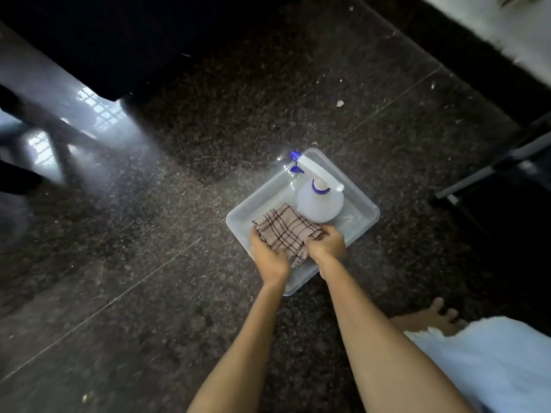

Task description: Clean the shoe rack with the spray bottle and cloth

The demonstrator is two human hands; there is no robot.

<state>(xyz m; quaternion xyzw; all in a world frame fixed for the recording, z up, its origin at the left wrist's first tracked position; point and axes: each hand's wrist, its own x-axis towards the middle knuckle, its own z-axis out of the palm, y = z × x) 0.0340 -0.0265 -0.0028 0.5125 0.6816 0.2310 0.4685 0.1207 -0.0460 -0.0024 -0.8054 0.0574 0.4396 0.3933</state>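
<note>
Cloth (286,228): beige w/ dark brown check lines, folded/bunched, lying in near-left part of a clear plastic tray (362,226) on the dark speckled floor (149,263); spray bottle (320,204) stands upright in same tray just behind cloth, translucent white body, white trigger head w/ blue nozzle & collar, approx touching cloth's far edge, blur makes that hard to confirm; left hand (269,254) fingers curled, gripping cloth's left edge; right hand (326,244) also curled, pinching cloth's right side; both hands over tray's near rim; bare foot (432,318) at lower right on floor
</note>
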